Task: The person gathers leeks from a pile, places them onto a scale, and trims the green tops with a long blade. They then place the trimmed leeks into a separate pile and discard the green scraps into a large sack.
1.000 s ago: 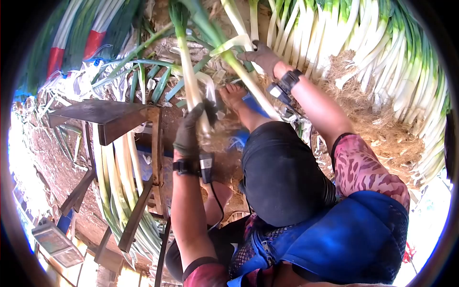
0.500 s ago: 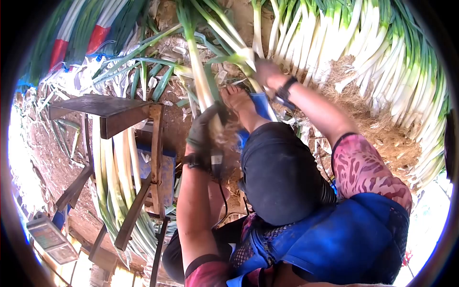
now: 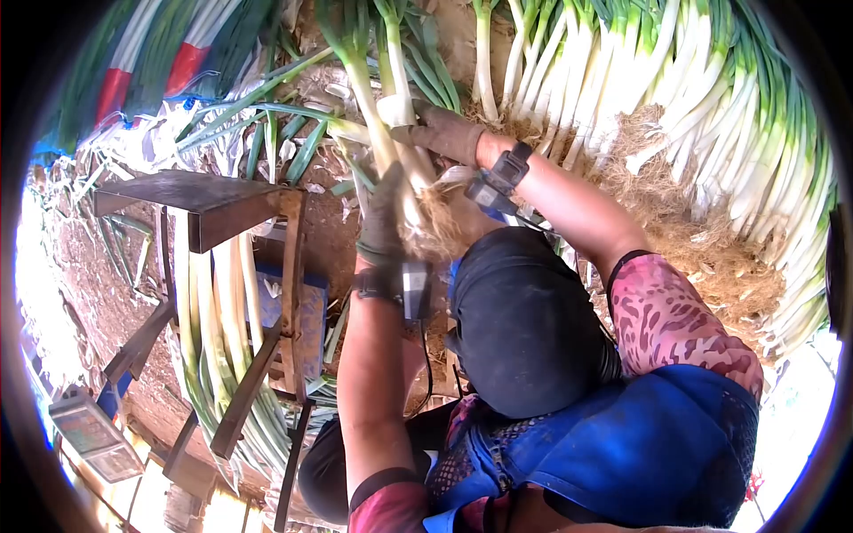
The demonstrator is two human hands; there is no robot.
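The held leek [image 3: 371, 111] was seen just left of centre, its lower stalk hidden inside the gloved left hand [image 3: 384, 222], which was clenched around it above the tangled roots [image 3: 437, 233]. The gloved right hand [image 3: 442, 133] was closed on the stalks just beyond; which stalk it gripped could not be told. The person's foot was covered by roots and knee. The leek pile [image 3: 675, 80] at the far right was cut off by the lens edge. The scale [image 3: 93, 435] at the near left was too small to be read.
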